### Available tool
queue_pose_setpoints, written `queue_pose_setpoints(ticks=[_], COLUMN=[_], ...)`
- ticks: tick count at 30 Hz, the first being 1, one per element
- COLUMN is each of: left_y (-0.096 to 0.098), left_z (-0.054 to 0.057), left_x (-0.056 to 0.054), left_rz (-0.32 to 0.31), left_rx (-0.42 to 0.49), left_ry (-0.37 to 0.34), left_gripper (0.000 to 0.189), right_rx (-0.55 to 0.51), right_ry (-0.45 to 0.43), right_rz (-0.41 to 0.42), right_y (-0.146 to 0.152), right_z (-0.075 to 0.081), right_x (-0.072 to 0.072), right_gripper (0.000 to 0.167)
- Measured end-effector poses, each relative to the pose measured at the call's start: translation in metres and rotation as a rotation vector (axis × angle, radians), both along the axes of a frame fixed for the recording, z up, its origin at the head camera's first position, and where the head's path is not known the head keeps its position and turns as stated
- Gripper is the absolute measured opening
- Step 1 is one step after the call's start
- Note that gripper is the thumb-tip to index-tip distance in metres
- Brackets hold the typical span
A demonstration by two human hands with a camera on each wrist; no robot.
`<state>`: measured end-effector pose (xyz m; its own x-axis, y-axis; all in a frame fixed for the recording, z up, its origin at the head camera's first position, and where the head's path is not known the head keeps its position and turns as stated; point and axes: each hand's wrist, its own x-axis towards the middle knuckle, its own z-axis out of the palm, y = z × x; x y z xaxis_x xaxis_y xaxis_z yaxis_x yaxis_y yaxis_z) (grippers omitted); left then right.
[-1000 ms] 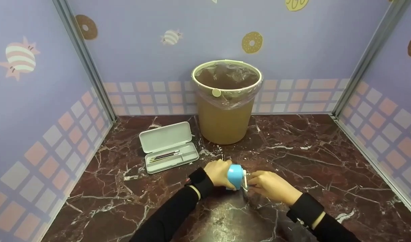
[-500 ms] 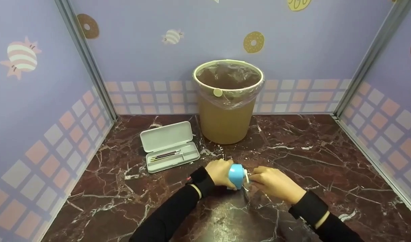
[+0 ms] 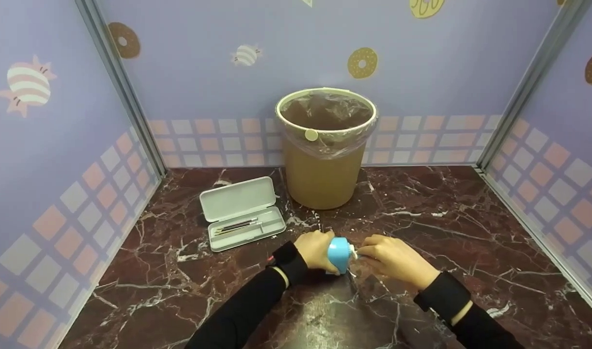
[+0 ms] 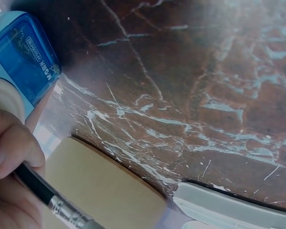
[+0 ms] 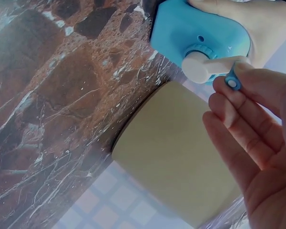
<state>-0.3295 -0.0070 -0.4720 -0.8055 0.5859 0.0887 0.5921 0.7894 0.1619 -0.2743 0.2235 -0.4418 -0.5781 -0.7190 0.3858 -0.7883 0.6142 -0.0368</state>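
Handling. The sharpener (image 3: 338, 254), at the lower middle of the head frame, slightly right of centre, is judged light, with a stiff, smooth shell that could slip or twist under cranking. The body is the proper hold: the left hand (image 3: 316, 249) is curled round it, with the marbled desk (image 3: 155, 300) in view about it. The pencil (image 4: 35, 186), at the lower left of the left wrist frame, is judged rigid but brittle at its lead; it should be held along the barrel, and it lies between the left hand's fingers. Its point is out of sight, so seating in the sharpener cannot be confirmed. The crank (image 5: 221, 66) should turn with little force and is best driven from its knob (image 5: 232, 83), which the right hand (image 3: 393, 259) pinches between thumb and forefinger.

Appearance. Sharpener: light blue casing with rounded corners, glossy. Drawer (image 4: 31, 52): translucent deeper blue, white lettering, dark matter resembling shavings inside. Pencil: black barrel, silver metal band towards the bottom edge of the left wrist frame. Crank: off-white arm with a rounded hub, at the upper right of the right wrist frame. Knob: small, blue, pale at its centre.
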Motion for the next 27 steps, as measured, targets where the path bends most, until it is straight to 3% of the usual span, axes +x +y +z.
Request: queue_pose_setpoints(ticks=[13,22,27], left_y=[-0.002,-0.001,-0.002], left_z=[-0.002,-0.003,-0.003], left_x=[-0.002,0.0,0.0], left_rz=[-0.022,-0.035,-0.029], left_rx=[0.013,0.016,0.008], left_ry=[0.01,0.031,0.029], left_gripper=[0.071,0.071,0.072], right_rx=[-0.015,0.0,0.022], right_ry=[0.087,0.177,0.164], right_rz=[-0.046,-0.129,-0.149], right_y=[-0.002,-0.007,-0.011], right_z=[0.003,0.001,-0.005], right_x=[-0.009,-0.029,-0.044], right_gripper=[0.015,0.019,0.022])
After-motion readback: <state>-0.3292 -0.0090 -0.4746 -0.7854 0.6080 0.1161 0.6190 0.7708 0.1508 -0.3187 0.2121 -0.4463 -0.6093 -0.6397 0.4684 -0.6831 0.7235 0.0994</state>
